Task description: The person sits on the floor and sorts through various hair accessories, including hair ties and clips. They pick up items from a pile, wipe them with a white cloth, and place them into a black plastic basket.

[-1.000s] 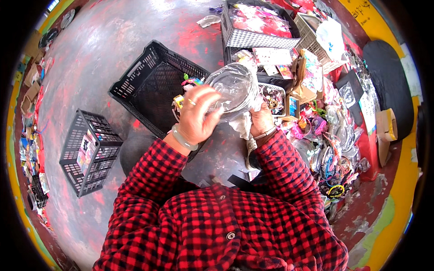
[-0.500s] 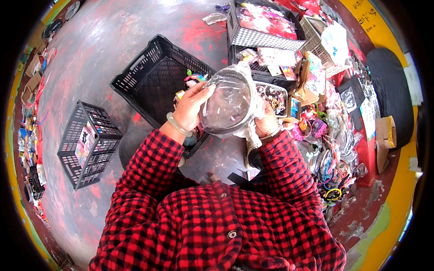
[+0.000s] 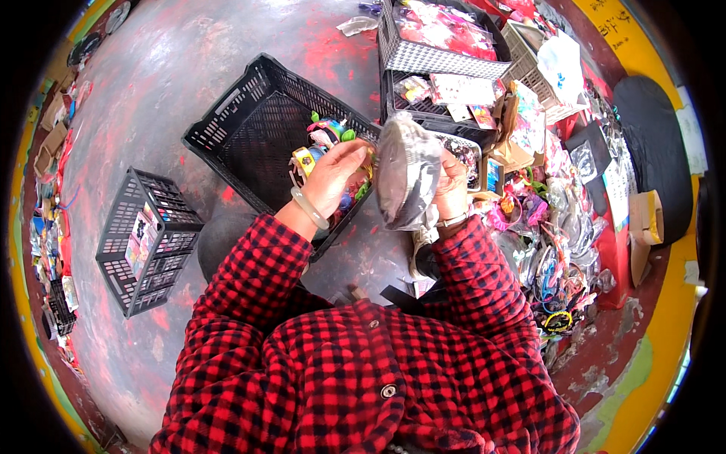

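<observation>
A round, greyish bundle wrapped in clear plastic point(image 3: 407, 175) is held up edge-on in front of my chest; its ridged side shows, but what lies inside the wrap I cannot make out. My right hand point(image 3: 452, 189) grips it from the right, with some fingers hidden behind it. Just left of the bundle is my left hand point(image 3: 333, 181), its fingers stretched out and apart from the plastic. Beneath that hand stands a black plastic crate point(image 3: 249, 140), with several colourful small goods point(image 3: 329, 135) heaped at its near right end.
A smaller black crate point(image 3: 147, 242) stands on the floor at left. Stacked crates point(image 3: 446, 64) of packaged goods rise at the far right. Along the right lies a pile of bagged hair accessories point(image 3: 556, 250), beside small cardboard boxes point(image 3: 508, 157).
The bundle has turned from facing me to edge-on and shifted slightly right. My left hand has let go of it. My right hand keeps its hold.
</observation>
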Available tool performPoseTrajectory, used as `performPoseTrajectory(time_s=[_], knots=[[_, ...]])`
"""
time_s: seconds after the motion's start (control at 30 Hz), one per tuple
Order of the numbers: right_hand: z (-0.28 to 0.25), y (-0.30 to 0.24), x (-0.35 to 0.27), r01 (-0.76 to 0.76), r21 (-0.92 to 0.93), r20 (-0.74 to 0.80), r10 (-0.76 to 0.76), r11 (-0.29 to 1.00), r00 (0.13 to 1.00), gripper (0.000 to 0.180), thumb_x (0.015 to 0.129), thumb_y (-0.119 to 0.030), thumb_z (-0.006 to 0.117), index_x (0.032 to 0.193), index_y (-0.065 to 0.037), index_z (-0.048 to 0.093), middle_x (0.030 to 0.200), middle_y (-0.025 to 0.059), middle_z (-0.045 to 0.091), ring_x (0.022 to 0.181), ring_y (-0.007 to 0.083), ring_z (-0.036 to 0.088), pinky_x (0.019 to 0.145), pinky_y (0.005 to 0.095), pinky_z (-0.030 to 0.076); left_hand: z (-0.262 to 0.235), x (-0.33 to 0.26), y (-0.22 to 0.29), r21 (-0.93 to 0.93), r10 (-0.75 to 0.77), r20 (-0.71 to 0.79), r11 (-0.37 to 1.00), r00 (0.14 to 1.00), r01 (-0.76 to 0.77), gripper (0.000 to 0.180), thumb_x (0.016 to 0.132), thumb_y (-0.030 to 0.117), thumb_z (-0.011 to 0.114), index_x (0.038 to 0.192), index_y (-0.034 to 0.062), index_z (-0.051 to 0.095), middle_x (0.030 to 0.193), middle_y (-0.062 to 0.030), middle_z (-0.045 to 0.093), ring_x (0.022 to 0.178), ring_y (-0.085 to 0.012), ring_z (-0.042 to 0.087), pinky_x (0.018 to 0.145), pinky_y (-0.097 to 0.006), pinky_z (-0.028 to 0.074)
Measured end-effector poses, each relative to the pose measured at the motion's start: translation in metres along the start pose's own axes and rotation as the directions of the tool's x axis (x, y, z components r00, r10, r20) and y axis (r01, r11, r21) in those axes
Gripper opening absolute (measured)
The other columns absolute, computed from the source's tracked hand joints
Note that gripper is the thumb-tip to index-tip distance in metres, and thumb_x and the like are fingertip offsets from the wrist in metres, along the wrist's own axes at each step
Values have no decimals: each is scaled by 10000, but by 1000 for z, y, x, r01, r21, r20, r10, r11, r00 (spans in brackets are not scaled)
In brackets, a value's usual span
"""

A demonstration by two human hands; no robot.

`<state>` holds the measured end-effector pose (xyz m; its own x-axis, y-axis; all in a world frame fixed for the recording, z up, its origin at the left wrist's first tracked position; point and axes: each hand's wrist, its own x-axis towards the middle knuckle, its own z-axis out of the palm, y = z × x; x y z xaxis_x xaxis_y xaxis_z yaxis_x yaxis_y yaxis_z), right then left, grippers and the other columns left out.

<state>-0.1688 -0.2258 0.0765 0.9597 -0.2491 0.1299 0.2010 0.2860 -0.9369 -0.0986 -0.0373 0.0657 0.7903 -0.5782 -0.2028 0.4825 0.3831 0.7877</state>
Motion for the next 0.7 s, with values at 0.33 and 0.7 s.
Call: performPoseTrajectory(time_s=[0.33,0.7], knots=[[26,-16,-5,45,-990,33,-94,137,995,174,784,-186,579,930,-93,585,683,156,603,659,337,606,587,407,473,18,-6,-8,403,256,311,836,915,-372,793,735,32,704,1357,6,213,1280,-127,395,1188,-196,395,1000,-338,326],[23,-10,-6,194,-942,125,-250,272,960,124,770,-184,590,848,-94,557,676,154,572,625,334,578,551,429,449,14,-3,-7,260,331,171,893,928,-366,443,806,-8,610,1197,45,410,1032,-59,548,933,-105,523,794,-243,444]])
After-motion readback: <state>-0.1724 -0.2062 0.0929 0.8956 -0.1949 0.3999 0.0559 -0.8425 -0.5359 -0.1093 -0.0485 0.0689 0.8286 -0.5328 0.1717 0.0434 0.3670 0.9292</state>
